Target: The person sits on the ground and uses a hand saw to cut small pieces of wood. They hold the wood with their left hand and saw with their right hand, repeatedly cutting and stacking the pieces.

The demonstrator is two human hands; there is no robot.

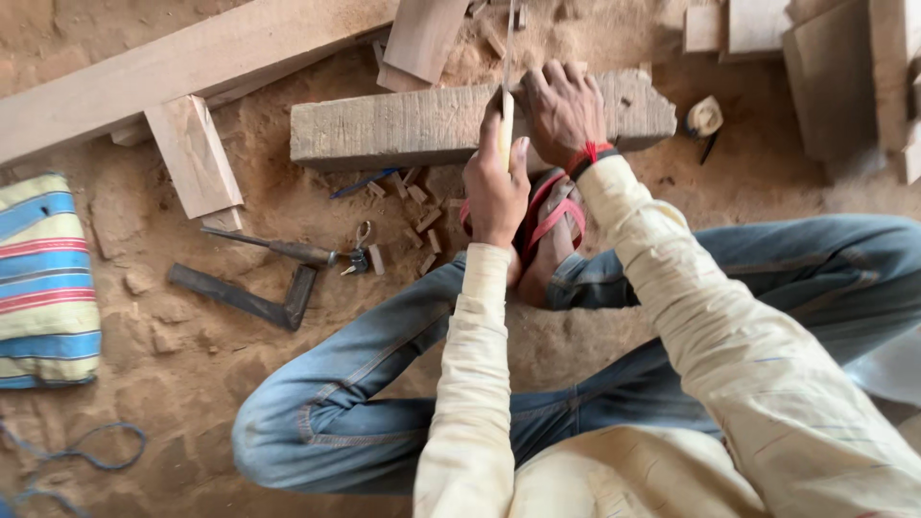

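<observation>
I sit on a dirt floor in blue jeans, and a thick grey wooden block (403, 125) lies crosswise in front of me. My left hand (494, 187) grips the pale handle of a saw (506, 129); its thin blade runs up and away across the block's far edge. My right hand (561, 110), with a red thread at the wrist, presses down on top of the block just right of the blade. My foot in a red-strapped sandal (552, 230) sits against the block's near side, under my hands.
A dark metal try square (249, 297), a long-handled tool (278, 249) and a bunch of keys (360, 257) lie to the left. A striped bag (43, 278) sits at the left edge. Planks (192, 58) and boards (835, 77) ring the far side, with wood chips (422, 225) near the block.
</observation>
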